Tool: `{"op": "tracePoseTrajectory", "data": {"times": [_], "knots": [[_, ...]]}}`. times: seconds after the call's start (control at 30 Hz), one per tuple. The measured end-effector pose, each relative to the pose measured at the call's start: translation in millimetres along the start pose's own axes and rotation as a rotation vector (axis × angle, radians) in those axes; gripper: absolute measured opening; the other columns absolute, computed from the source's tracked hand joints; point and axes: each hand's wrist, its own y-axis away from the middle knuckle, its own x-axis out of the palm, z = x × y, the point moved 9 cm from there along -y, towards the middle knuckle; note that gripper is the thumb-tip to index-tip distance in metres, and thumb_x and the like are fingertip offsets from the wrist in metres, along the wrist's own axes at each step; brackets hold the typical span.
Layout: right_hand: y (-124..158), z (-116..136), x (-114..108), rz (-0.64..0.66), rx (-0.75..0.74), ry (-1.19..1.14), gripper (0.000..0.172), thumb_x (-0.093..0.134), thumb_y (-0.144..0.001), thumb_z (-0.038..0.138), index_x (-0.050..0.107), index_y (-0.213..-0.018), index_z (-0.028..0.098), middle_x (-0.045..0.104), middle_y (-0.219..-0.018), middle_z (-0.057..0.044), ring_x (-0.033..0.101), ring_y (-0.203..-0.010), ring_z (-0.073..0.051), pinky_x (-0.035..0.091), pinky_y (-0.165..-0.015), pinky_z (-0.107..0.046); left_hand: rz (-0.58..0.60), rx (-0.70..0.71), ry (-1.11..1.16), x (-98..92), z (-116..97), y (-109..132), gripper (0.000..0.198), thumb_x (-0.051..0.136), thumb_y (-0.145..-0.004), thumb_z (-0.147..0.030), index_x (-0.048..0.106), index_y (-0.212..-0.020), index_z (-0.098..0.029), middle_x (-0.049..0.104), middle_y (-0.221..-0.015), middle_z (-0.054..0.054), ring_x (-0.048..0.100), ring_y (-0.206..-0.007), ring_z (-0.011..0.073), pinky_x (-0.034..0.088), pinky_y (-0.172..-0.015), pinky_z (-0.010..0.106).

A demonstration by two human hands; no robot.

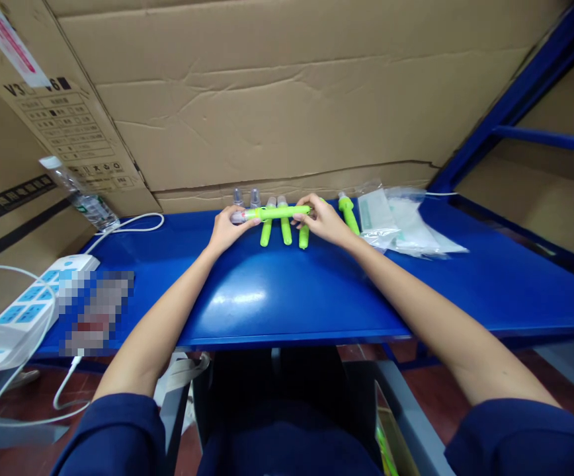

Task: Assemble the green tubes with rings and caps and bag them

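Observation:
A lime-green stick with a clear cap (282, 212) lies level between my two hands, above the blue table. My left hand (228, 231) pinches its clear-capped left end. The fingers of my right hand (323, 221) are closed around its right end. Behind and below it are several similar green sticks, one (266, 233) nearest my left hand and another (303, 237) under my right fingers. Two clear caps (238, 196) stand behind my left hand. To the right of my right hand lies a green piece with a wider collar (349, 215).
Clear plastic bags (401, 221) lie at the right on the blue table (267, 311). At the left are a white power strip (43, 291), a blurred-out phone-like object (99, 314), cables and a clear bottle (86, 198). Cardboard (287, 99) walls the back.

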Motion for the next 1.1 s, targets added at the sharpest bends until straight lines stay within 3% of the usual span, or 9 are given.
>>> {"op": "tracePoseTrajectory", "data": {"times": [0.13,0.27,0.5,0.6,0.73,0.9,1.1], "knots": [[1.4,9.3,-10.9,-0.051,-0.024,0.092,0.034,0.059,-0.088,0.050,0.063,-0.104,0.019,0.073,-0.098,-0.010,0.069,-0.070,-0.023,0.054,-0.065,-0.037,0.028,-0.020,0.007,1.3,0.1,0.5,0.043,0.080,-0.071,-0.056,0.070,-0.085,-0.017,0.069,-0.079,0.003,0.061,-0.076,0.0177,0.045,-0.070,0.026],[1.7,15.6,-15.6,-0.075,-0.032,0.206,0.044,0.051,-0.091,0.058,0.068,-0.097,0.018,0.071,-0.082,-0.008,0.063,-0.067,-0.022,0.049,-0.065,-0.035,0.034,-0.026,0.005,1.2,0.2,0.9,0.043,0.078,-0.073,-0.057,0.070,-0.083,-0.016,0.066,-0.072,0.001,0.058,-0.070,0.0158,0.042,-0.066,0.025],[0.4,6.6,-5.1,0.018,-0.024,0.289,0.057,0.036,-0.095,0.069,0.057,-0.074,0.020,0.054,-0.059,-0.003,0.050,-0.058,-0.019,0.040,-0.059,-0.033,-0.029,0.154,-0.094,-11.9,-24.7,-2.9,0.044,0.086,-0.064,-0.053,0.070,-0.084,-0.018,0.070,-0.086,0.005,0.061,-0.080,0.0198,0.045,-0.076,0.029],[1.0,5.7,-4.1,-0.012,-0.022,0.272,0.051,0.037,-0.096,0.067,0.058,-0.087,0.021,0.060,-0.069,-0.005,0.055,-0.063,-0.021,0.043,-0.062,-0.034,0.016,0.052,-0.096,-10.5,-17.9,-2.0,0.044,0.079,-0.071,-0.060,0.070,-0.081,-0.018,0.068,-0.071,0.002,0.060,-0.068,0.0179,0.043,-0.066,0.027],[4.1,13.3,2.6,0.016,-0.057,0.288,0.037,0.049,-0.095,0.052,0.051,-0.116,0.021,0.065,-0.080,-0.005,0.060,-0.069,-0.023,0.048,-0.070,-0.037,0.184,-0.141,-0.171,3.5,8.5,2.8,0.060,0.059,-0.080,-0.076,0.060,-0.060,-0.019,0.051,-0.044,-0.001,0.050,-0.049,0.0149,0.033,-0.053,0.028],[5.2,21.0,5.9,0.042,-0.126,0.402,0.020,0.044,-0.096,0.039,0.051,-0.102,0.021,0.066,-0.090,-0.012,0.062,-0.082,-0.028,0.048,-0.078,-0.040,0.251,-0.103,-0.262,8.0,13.7,1.6,0.069,0.050,-0.081,-0.081,0.057,-0.052,-0.018,0.048,-0.047,0.000,0.041,-0.049,0.0123,0.025,-0.053,0.029],[7.3,29.0,6.5,0.061,-0.174,0.504,0.023,0.043,-0.095,0.043,0.048,-0.088,0.022,0.063,-0.085,-0.010,0.056,-0.078,-0.025,0.043,-0.073,-0.036,0.227,-0.106,-0.222,1.4,3.4,1.6,0.070,0.050,-0.081,-0.078,0.048,-0.046,-0.018,0.040,-0.044,-0.001,0.035,-0.049,0.0108,0.023,-0.054,0.029]]}}
